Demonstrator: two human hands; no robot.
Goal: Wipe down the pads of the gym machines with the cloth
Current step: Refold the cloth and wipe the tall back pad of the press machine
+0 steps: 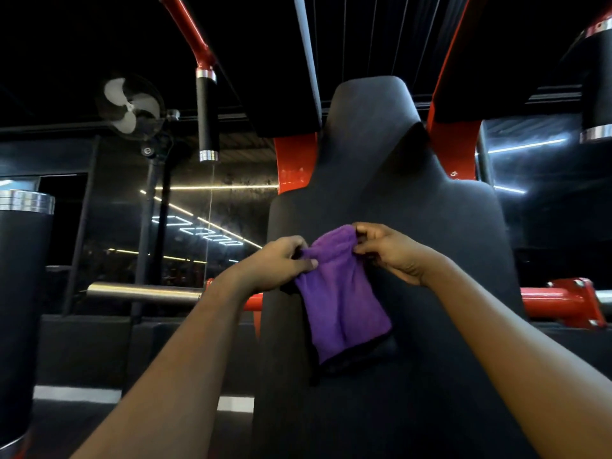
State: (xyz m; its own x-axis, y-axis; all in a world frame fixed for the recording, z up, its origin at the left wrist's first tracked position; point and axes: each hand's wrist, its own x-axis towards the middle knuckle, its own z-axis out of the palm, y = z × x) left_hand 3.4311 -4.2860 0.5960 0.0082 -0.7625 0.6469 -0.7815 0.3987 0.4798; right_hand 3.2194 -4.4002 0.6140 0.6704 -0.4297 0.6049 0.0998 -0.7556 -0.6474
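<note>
Right now both hands are on the cloth point(341, 293), at the centre of the frame, in front of the tall black back pad point(381, 167) that fills the middle and right. The left hand point(281, 261) pinches the cloth's upper left edge between thumb and curled fingers. The right hand point(392, 250) pinches the upper right corner, fingers curled round the bunched fabric. The purple cloth hangs down from the two grips with its lower edge loose; whether it touches the pad behind it cannot be told.

This looks like a step of readying the cloth, folding or regripping it, rather than a wiping stroke, since nothing presses the fabric flat to the pad. How much of the pad is already wiped does not show on the dark surface.

The next move likely calls for gathering the cloth into one hand, laying it flat on the pad and sweeping it across, including the narrow head part at upper centre. The red frame point(293, 160) stands close beside the pad, so strokes near the edges want some care. A fan point(129, 106) sits at upper left.
</note>
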